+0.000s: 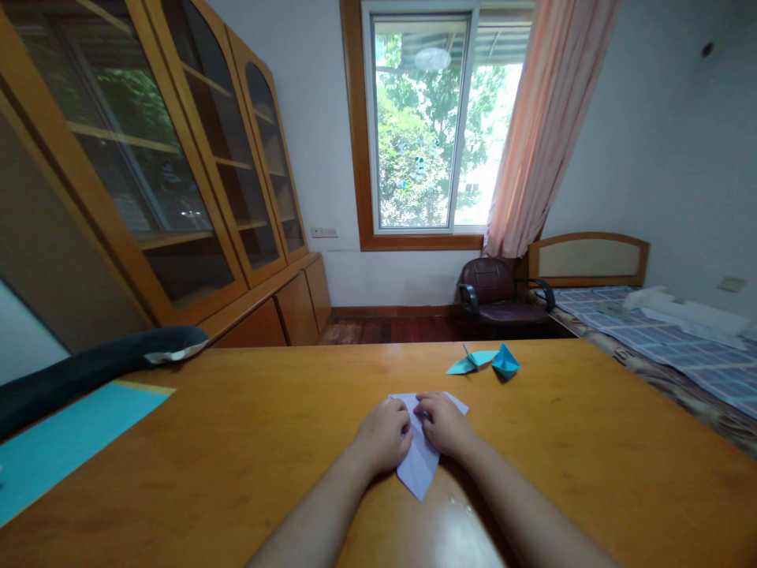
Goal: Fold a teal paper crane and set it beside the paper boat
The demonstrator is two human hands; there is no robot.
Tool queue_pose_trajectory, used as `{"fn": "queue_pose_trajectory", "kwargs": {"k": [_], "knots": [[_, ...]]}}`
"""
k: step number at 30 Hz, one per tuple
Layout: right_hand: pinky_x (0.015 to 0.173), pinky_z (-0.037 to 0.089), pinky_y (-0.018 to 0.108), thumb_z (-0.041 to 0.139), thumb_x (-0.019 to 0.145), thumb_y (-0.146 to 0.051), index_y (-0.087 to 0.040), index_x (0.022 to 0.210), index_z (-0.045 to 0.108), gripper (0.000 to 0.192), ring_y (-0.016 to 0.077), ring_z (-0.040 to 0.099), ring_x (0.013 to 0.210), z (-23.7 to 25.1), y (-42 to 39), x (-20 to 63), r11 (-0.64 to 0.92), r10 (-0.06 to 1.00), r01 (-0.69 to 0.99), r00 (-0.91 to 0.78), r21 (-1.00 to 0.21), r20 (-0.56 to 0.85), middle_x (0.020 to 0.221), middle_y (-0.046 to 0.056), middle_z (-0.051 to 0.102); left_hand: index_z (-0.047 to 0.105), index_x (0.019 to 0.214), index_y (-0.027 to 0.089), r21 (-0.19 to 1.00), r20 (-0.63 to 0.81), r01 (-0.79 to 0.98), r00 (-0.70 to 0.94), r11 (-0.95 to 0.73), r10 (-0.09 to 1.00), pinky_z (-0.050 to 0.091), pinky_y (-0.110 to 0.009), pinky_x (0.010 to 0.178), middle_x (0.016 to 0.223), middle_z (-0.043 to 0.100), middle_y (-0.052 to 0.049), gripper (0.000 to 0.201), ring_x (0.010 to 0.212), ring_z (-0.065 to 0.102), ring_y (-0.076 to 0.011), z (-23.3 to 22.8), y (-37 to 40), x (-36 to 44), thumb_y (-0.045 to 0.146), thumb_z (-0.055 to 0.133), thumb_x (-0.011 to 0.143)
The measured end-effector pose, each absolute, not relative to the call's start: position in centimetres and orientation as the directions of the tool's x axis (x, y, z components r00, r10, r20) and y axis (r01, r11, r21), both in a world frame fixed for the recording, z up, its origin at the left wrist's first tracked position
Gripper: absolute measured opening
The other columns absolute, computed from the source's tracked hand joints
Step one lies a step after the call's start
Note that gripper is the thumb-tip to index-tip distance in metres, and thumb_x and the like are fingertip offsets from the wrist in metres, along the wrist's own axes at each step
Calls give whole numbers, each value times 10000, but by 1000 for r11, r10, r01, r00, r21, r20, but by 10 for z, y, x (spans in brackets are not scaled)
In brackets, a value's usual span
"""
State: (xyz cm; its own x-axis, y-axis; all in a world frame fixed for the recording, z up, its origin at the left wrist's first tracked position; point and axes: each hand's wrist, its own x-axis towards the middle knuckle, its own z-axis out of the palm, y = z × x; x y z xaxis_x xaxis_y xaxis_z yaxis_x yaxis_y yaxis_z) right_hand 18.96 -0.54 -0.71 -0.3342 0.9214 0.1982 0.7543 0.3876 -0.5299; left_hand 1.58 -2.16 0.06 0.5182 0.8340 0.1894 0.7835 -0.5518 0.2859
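A pale lilac folded paper lies on the wooden table in front of me, its point toward me. My left hand presses on its left side with curled fingers. My right hand presses on its right side, fingertips meeting the left hand's over the paper's middle. Both hands cover most of the paper's upper part. Farther back on the table lie a turquoise folded paper crane and a blue folded paper shape, apart from my hands.
Turquoise paper sheets lie at the table's left edge beside a dark padded chair arm. A glass-door wooden cabinet stands left. Beyond the table are a brown armchair, a window, a curtain and a bed at right.
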Motion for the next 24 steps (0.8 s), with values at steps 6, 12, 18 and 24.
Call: {"fn": "queue_pose_trajectory", "kwargs": {"k": [6,12,18,24], "knots": [[984,378,307,507,755,-120,-202,908,745,295,210,565,1115,-10,-4,190,387,922,754,-329,-531,204,1185,79,662,641,776,184,290,187,781,520,-553,833,426,-310,798,936,610,-60,119,899,531,-199,2,-22,16,238,537,800],[978,380,301,512,767,-129,-191,914,743,281,211,566,1110,-8,-5,190,390,920,756,-333,-525,204,1182,85,662,643,786,183,291,181,784,517,-548,836,427,-311,810,947,608,-62,122,910,532,-199,3,-23,16,230,531,802],[980,377,305,509,771,-126,-189,920,743,285,215,565,1115,-5,-7,190,386,922,761,-334,-521,194,1183,87,661,642,790,181,287,172,790,514,-541,841,430,-306,811,952,607,-60,124,915,530,-199,4,-23,16,231,531,806],[985,372,306,512,777,-128,-200,918,744,281,215,562,1121,-4,-6,189,383,923,764,-339,-519,182,1190,77,658,640,776,182,282,173,791,514,-542,840,429,-308,793,945,607,-57,117,897,529,-199,5,-23,16,234,539,804]]}}
